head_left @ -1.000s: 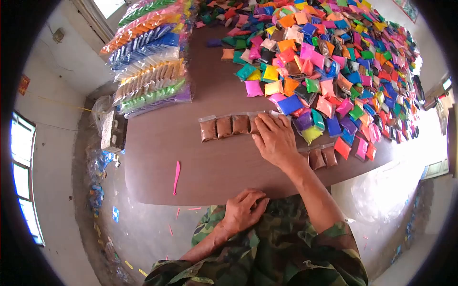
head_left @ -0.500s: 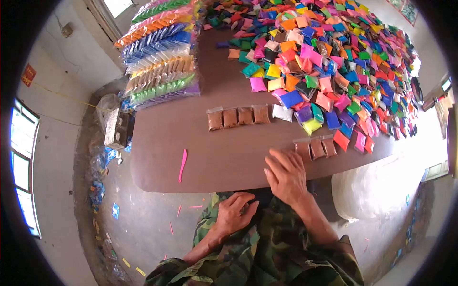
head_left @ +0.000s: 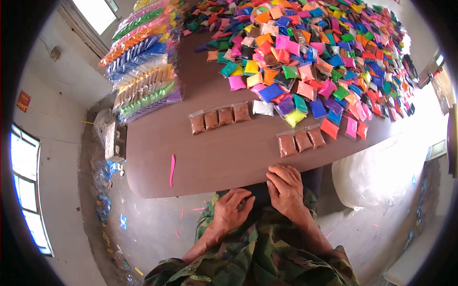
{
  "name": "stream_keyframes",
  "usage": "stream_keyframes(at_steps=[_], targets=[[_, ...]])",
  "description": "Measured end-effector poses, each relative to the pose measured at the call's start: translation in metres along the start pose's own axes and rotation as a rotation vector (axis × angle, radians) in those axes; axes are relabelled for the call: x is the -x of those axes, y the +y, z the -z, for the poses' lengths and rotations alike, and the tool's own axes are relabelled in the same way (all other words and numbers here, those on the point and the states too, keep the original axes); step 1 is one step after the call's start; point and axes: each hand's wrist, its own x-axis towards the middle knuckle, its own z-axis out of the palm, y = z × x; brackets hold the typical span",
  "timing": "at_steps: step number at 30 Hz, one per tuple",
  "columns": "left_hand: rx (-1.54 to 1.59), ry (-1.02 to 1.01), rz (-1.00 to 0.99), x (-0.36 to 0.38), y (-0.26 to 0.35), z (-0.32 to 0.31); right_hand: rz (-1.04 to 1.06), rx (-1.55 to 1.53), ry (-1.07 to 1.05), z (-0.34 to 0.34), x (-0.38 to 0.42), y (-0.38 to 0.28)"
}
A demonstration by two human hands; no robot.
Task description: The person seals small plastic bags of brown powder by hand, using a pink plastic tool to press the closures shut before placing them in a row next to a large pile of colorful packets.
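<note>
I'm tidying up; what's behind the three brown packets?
Behind the three brown packets lie a yellow-green packet and a blue packet, at the near edge of the colourful heap. What lies deeper in the heap is covered.

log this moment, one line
left hand: nothing visibly held | right hand: nothing visibly held, by table edge | four brown packets: in row | three brown packets: separate row | pink tool: on table

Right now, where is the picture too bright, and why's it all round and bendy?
Head view: glare washes out the window at picture left and part of the pale plastic; head view: black corners and bent-looking edges suggest a very wide lens; head view: the brown packets, left hand and right hand look fairly clear.
</note>
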Motion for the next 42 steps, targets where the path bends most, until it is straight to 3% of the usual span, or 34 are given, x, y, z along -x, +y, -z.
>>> stream_keyframes(at_steps=[4,10,15,19,22,24,26,28,33,36,39,42], targets=[[-0.184,0.008,-0.057,-0.033,-0.011,-0.002,0.004,-0.001,0.05,-0.009,0.008,0.008],[-0.675,-0.01,-0.265,-0.152,-0.026,0.01,-0.022,-0.065,0.115,-0.018,0.014,0.016],[-0.773,-0.113,-0.331,-0.22,-0.063,-0.002,-0.014,-0.078,0.133,-0.025,0.019,0.025],[-0.801,-0.177,-0.411,-0.234,-0.072,-0.012,0.019,-0.093,0.119,-0.021,0.02,0.032],[-0.655,-0.14,-0.369,-0.217,-0.041,-0.016,0.019,-0.111,0.118,-0.021,0.02,0.033],[-0.379,-0.175,-0.051,-0.195,0.0,-0.014,0.003,-0.137,0.13,-0.019,0.017,0.032],[0.106,-0.109,0.275,-0.168,0.009,-0.023,-0.031,-0.181,0.137,-0.02,0.016,0.03],[0.827,0.063,0.586,-0.141,-0.011,-0.039,-0.059,-0.229,0.121,-0.015,0.014,0.027],[1.046,-0.028,0.784,-0.123,0.002,-0.042,-0.164,-0.378,0.159,0.005,0.0,0.02],[1.096,-0.094,0.786,-0.11,0.001,-0.042,-0.745,-1.038,0.243,0.006,-0.011,-0.007],[0.969,-0.124,0.723,-0.096,0.007,-0.047,-0.935,-1.315,0.231,0.006,-0.021,-0.005],[0.733,-0.206,0.637,-0.089,0.015,-0.037,-0.991,-1.274,0.172,0.002,-0.015,0.001]])
